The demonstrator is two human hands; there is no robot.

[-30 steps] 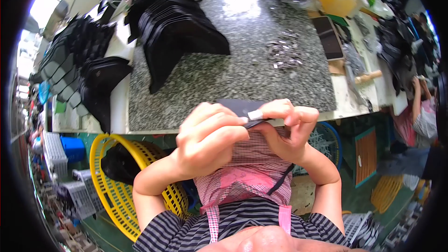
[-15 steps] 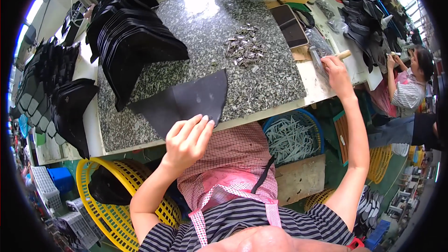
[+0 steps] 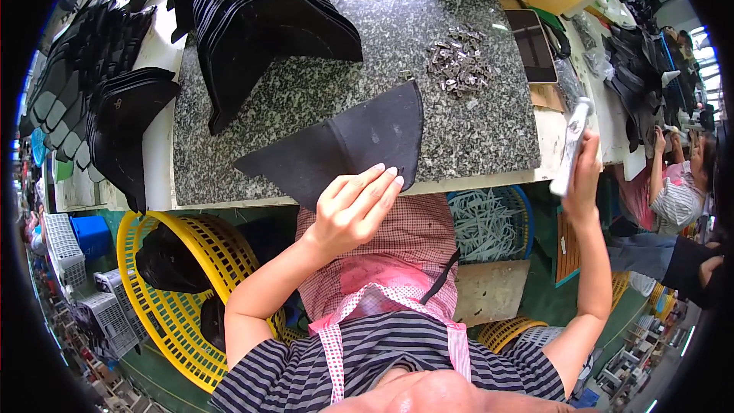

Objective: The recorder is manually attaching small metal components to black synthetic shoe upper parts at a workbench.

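A black, roughly triangular sheet piece [image 3: 336,134], perhaps leather, lies on the speckled stone slab with one corner over its front edge. My left hand [image 3: 353,210] rests on the piece's near side, fingers stretched flat across it and thumb hidden. To the right of the slab, my right hand [image 3: 583,180] is raised and closed around a hammer [image 3: 572,145]. Its silver metal head shows in front of the fingers, while the handle is mostly hidden. Small metal clips or fittings [image 3: 460,65] form a loose pile on the slab beyond the sheet.
Stacked black curved pieces [image 3: 260,23] stand at the slab's back left, with more [image 3: 126,122] farther left. A dark-screened phone or tablet [image 3: 533,47] lies right of the slab. Below are a yellow basket [image 3: 145,313] and a blue basket [image 3: 529,218] of pale strips. A person [image 3: 680,191] works at far right.
My right hand has lifted the hammer from the table's right side and turned it, bringing it nearer to me. My left hand stays on the black sheet piece. The whole view has shifted.
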